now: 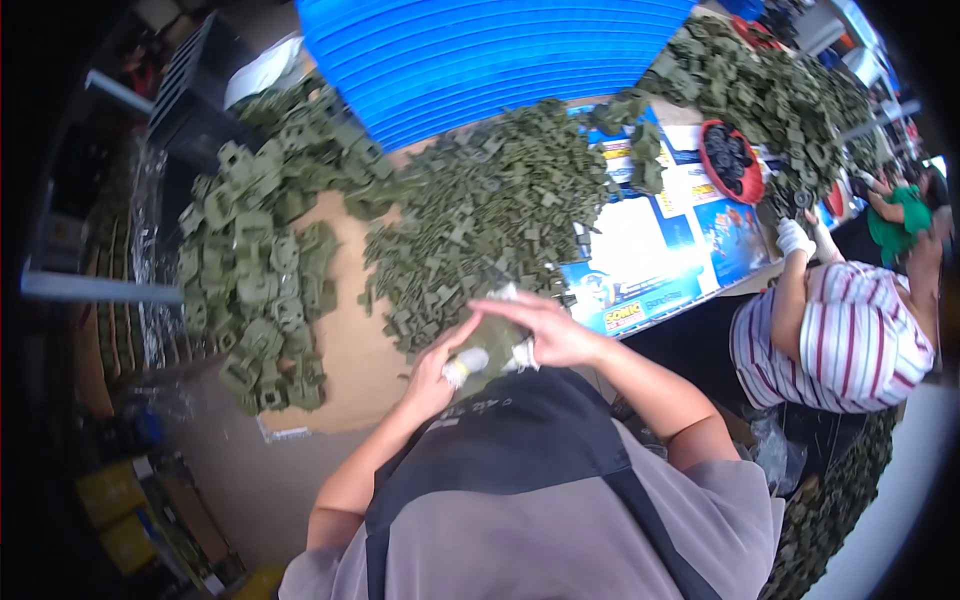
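Observation:
My left hand (437,376) and my right hand (562,334) come together in front of my apron at the near edge of the table. Between them is an olive-green plastic part (489,372), partly hidden by the fingers and slightly blurred. White coverings wrap some of my fingertips, while the rest of the skin is bare. Just beyond my hands spreads a large heap of small olive-green plastic pieces (480,200). To the left lies a pile of larger olive-green plastic parts (265,270).
A ribbed blue bin (490,60) stands behind the heap. Printed blue-and-white sheets (650,250) lie to the right, near a red bowl (752,187) of black parts. A co-worker in a striped shirt (850,335) works at the right with gloved hands. More green parts cover the far right.

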The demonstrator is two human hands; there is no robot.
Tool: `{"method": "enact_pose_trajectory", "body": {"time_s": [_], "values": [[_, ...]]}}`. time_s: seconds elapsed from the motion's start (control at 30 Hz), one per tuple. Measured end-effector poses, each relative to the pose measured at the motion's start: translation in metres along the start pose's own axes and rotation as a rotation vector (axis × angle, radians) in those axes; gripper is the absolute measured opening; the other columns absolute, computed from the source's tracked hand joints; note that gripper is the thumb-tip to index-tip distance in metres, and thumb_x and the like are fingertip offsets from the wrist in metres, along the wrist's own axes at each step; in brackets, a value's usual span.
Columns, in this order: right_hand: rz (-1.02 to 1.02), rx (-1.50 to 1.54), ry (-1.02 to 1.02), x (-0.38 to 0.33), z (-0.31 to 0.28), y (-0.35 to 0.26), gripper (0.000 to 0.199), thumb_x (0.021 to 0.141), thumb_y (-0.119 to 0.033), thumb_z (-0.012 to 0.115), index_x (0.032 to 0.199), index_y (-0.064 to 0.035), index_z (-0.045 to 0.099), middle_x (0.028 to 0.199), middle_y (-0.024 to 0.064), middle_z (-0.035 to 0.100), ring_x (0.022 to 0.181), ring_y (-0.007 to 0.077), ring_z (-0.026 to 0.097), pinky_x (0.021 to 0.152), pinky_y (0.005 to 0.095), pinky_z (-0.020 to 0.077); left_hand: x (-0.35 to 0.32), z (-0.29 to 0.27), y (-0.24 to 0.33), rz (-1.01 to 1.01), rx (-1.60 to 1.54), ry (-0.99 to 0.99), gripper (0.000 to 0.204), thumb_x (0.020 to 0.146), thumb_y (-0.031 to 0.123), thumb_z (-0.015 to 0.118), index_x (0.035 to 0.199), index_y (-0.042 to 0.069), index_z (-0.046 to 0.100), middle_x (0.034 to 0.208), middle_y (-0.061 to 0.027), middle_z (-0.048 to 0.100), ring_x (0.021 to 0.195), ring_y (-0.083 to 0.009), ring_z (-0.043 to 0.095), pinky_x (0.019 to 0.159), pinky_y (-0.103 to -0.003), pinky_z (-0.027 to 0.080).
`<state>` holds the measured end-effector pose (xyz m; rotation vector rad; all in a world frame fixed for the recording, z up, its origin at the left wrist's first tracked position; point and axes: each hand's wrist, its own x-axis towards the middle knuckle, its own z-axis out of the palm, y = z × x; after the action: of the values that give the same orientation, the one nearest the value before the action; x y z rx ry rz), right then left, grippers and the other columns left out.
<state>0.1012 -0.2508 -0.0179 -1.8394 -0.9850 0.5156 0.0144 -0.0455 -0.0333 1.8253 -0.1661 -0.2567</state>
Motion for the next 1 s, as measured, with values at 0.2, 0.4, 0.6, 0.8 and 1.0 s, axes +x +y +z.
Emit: {"method": "enact_pose_trajectory", "body": {"time_s": [0.2,0.4,0.6,0.8,1.0], "values": [[0.156,0.611,0.451,-0.032,-0.010,0.005,0.068,0.070,-0.013,0.075,0.130,-0.0096,0.043,0.122,0.0120,0.049,0.110,0.0265,0.050,0.094,0.0346,0.0387,0.003,-0.036,0.019,-0.021,0.011,0.169,0.106,0.055,0.017,0.085,0.139,0.003,0.021,0.134,-0.0164,0.039,0.120,-0.0267,0.044,0.098,-0.036,0.039],[0.106,0.337,0.347,-0.033,-0.017,0.003,0.062,0.069,-0.007,0.075,0.125,-0.0086,0.048,0.120,0.0096,0.051,0.113,0.0192,0.048,0.096,0.0309,0.0382,0.006,-0.032,0.011,-0.038,-0.202,0.185,0.091,0.056,0.009,0.084,0.133,0.004,0.035,0.125,-0.0120,0.047,0.109,-0.0193,0.053,0.094,-0.033,0.042],[0.226,0.473,0.392,-0.029,-0.005,0.034,0.053,0.072,-0.011,0.073,0.120,-0.0068,0.051,0.118,0.0084,0.053,0.111,0.0193,0.050,0.094,0.0333,0.0397,0.023,-0.020,-0.005,-0.271,-0.424,0.156,0.093,0.061,0.005,0.081,0.137,0.006,0.027,0.132,-0.0126,0.040,0.117,-0.0210,0.046,0.097,-0.033,0.039],[0.445,0.763,1.087,-0.013,-0.058,0.116,0.040,0.087,-0.022,0.055,0.123,-0.0069,0.049,0.117,0.0050,0.054,0.105,0.0148,0.052,0.090,0.0303,0.0419,0.004,-0.063,-0.067,-0.065,0.241,0.638,0.101,0.068,0.010,0.074,0.144,0.008,0.007,0.142,-0.0211,0.024,0.131,-0.0320,0.024,0.107,-0.040,0.021],[0.431,1.510,1.274,-0.092,-0.242,0.348,0.031,0.082,-0.037,0.057,0.091,-0.0072,0.061,0.080,0.0065,0.064,0.063,0.0211,0.061,0.057,0.0303,0.0526,-0.111,-0.133,-0.132,-0.459,0.620,1.624,0.078,0.075,0.004,0.059,0.141,0.007,0.018,0.140,-0.0213,0.027,0.130,-0.0367,0.022,0.107,-0.045,0.014]]}}
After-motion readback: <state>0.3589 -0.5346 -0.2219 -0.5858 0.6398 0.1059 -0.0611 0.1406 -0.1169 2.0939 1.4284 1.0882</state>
